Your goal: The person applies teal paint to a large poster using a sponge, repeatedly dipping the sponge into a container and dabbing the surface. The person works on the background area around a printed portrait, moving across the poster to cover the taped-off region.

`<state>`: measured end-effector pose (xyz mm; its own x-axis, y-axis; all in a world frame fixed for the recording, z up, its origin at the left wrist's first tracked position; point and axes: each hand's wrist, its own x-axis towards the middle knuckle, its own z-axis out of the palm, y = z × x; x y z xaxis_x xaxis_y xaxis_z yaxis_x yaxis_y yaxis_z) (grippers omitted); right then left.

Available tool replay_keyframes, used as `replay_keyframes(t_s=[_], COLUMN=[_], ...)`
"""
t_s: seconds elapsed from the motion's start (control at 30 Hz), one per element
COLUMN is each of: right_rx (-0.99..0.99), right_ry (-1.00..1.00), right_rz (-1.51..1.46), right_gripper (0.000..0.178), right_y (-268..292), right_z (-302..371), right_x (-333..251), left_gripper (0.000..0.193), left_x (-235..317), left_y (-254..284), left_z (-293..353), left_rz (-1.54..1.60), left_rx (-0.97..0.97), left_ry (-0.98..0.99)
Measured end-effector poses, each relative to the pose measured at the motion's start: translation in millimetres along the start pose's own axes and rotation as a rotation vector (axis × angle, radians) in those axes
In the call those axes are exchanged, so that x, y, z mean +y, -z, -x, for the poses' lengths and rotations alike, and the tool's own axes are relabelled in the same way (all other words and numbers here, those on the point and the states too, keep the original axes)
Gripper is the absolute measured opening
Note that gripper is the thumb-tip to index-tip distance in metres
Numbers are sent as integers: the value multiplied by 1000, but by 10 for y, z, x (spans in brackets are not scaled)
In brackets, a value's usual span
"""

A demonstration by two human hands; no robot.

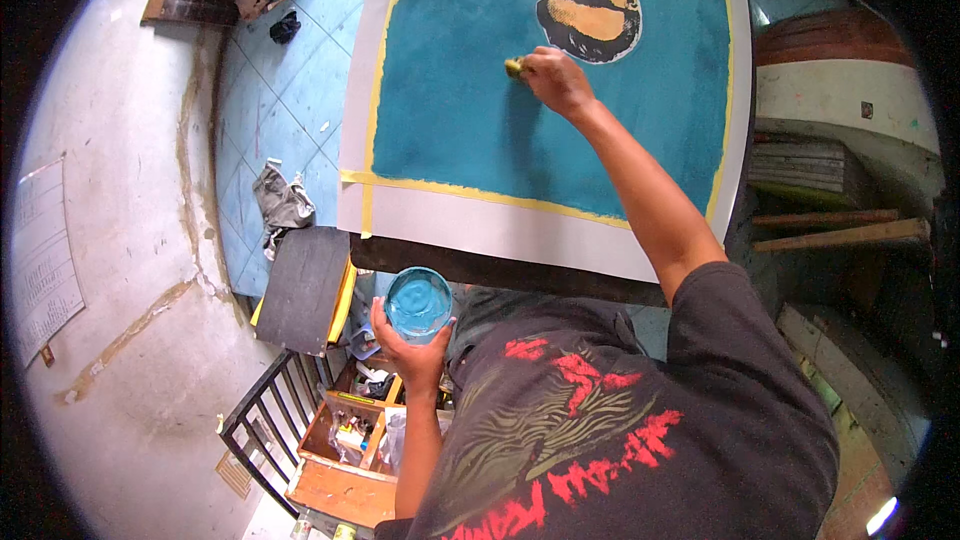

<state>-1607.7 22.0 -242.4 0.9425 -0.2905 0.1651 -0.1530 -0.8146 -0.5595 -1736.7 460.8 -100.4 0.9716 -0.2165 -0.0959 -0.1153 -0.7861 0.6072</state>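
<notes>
My left hand point(412, 355) is wrapped round a round tub of teal paint point(419, 303), held near my body just off the near edge of the board. Over the sheet, my right hand point(558, 78) is closed on a small yellow-green thing point(515, 68) that pokes out to the left; its kind is too small to tell. Below that hand lies a large white sheet with a teal painted field point(450, 110), bordered by yellow masking tape point(500, 198). A black, tan and white printed figure point(590, 10) shows in the field, just beyond my right hand.
A black stool seat point(303, 290) stands left of the tub, by a black railing point(265, 430) and a wooden box point(345, 425) of supplies. A grey rag point(283, 202) lies on the blue tiles. Wooden boards point(840, 232) lean at right; a pale wall point(120, 210) rises at left.
</notes>
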Motion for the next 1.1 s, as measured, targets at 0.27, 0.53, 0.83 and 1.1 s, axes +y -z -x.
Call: replay_keyframes(t_s=[0.27,0.53,0.83,1.1], right_rx=[154,3,9,-151], right_ry=[-200,-22,-28,79], right_rz=[-136,-27,-90,23], right_gripper=[15,9,2,13], right_y=[364,309,183,190], right_z=[181,186,728,693], right_x=[11,-163,-44,-135], left_gripper=[107,109,110,110], left_x=[2,76,134,244], left_y=[-52,-87,-118,-164], left_z=[71,145,282,394], left_rz=[56,69,15,-4], left_rx=[24,41,42,39], left_ry=[14,1,1,16])
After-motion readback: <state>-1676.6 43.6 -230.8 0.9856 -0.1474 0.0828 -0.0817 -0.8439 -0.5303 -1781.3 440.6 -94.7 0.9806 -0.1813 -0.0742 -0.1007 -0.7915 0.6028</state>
